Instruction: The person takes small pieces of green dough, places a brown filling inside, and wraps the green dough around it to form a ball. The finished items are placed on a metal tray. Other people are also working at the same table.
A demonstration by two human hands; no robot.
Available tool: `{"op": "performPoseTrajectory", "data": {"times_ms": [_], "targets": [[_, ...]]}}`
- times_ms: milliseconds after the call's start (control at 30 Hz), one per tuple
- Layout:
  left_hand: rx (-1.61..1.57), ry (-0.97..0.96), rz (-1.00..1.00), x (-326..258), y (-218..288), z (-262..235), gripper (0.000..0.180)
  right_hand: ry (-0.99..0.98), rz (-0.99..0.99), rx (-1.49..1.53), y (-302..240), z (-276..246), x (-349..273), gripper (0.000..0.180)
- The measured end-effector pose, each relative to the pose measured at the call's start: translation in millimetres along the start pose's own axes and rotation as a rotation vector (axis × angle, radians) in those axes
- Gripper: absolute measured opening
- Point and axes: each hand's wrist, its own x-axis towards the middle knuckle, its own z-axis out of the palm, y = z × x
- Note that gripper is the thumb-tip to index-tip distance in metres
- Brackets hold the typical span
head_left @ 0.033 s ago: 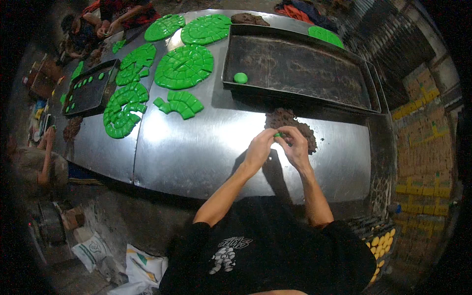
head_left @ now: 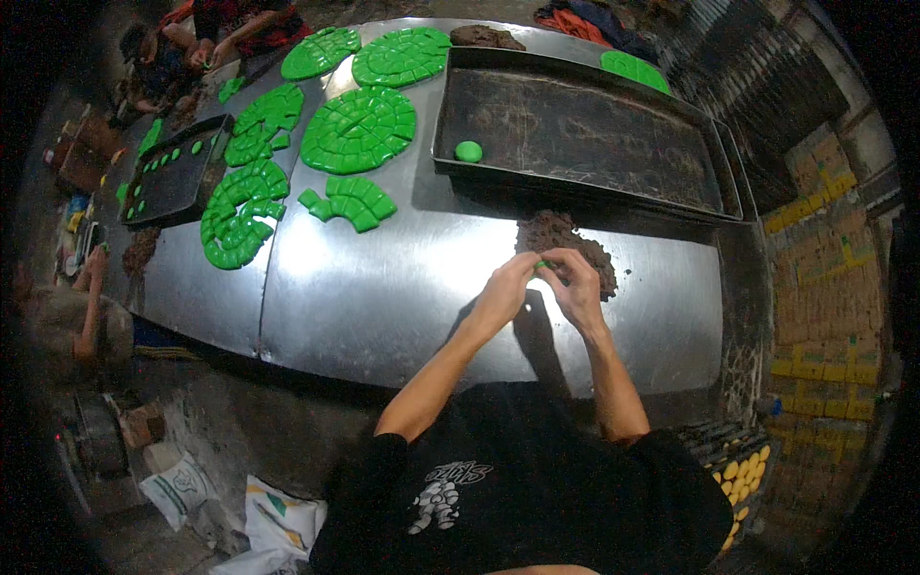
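Observation:
A small piece of green dough (head_left: 543, 264) is pinched between the fingertips of both my hands, mostly hidden by them. My left hand (head_left: 505, 290) closes on it from one side and my right hand (head_left: 575, 287) from the other, above the metal table. Just beyond my fingers lies a heap of crumbly brown filling (head_left: 565, 238), partly covered by my right hand. Past that heap stands a large dark baking tray (head_left: 575, 182). One round green dough ball (head_left: 468, 152) sits in its near left corner.
Left of the tray lie green dough rounds cut into pieces (head_left: 359, 130) and a partial one (head_left: 352, 203). A smaller tray (head_left: 182, 196) holds several green balls. Other people's hands (head_left: 211, 57) work at the far left. Yellow pieces on racks (head_left: 743, 479) are at my right.

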Motion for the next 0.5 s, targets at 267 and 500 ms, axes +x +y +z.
{"op": "performPoseTrajectory", "data": {"times_ms": [267, 500], "targets": [[-1.180, -0.099, -0.610, -29, -20, -18, 0.056, -0.259, 0.046, 0.144, -25, 5, -5, 0.030], [-1.362, 0.098, -0.596, -19, -10, -21, 0.032, -0.148, 0.045, 0.162, -5, 25, 9, 0.023]]}}
